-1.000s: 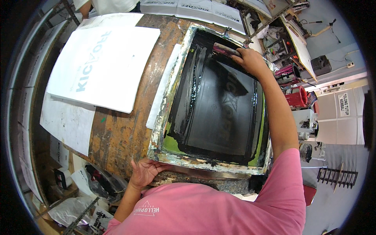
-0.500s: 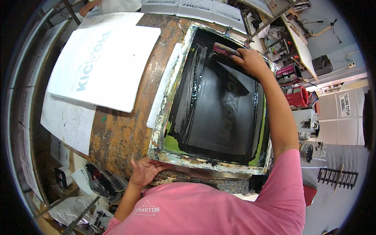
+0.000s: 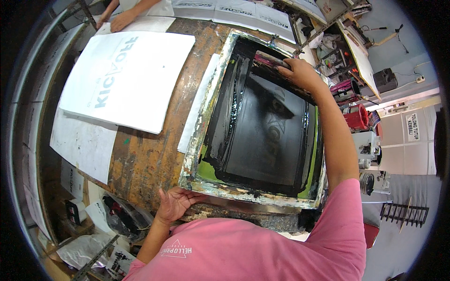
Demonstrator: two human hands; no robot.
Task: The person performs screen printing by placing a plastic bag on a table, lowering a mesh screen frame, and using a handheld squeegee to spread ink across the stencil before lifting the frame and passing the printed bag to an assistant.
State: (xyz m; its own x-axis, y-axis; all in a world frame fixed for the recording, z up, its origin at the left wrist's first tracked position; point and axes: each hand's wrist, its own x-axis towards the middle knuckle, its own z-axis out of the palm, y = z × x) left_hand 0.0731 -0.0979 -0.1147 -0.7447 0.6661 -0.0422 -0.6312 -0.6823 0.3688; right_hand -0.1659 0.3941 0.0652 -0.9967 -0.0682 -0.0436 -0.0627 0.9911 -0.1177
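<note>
A screen-printing frame (image 3: pixel 262 200) with a paint-crusted wooden rim lies on the table in front of me, its mesh (image 3: pixel 267 136) smeared with black ink and green along the edges. Inside its far end, my right hand (image 3: pixel 300 72) grips a squeegee (image 3: pixel 269 60), whose surface is stained pink and black. At the near left corner of the frame, my left hand (image 3: pixel 177 203) has its palm turned up and its thumb apart. The stretched fingers of that hand reach the rim's lower edge; their tips are partly hidden.
A stack of printed white sheets (image 3: pixel 131 79) lies left of the frame on the stained wooden table (image 3: pixel 140 159). Beyond it show a co-worker's hands (image 3: pixel 123 22). White paper (image 3: pixel 199 107) shows beside the frame's left side. Ink containers (image 3: pixel 355 117) stand at the right.
The co-worker's hands have come further into view at the stack's far edge. The print on the top sheet now looks clearer. Both my hands stay nearly where they were.
</note>
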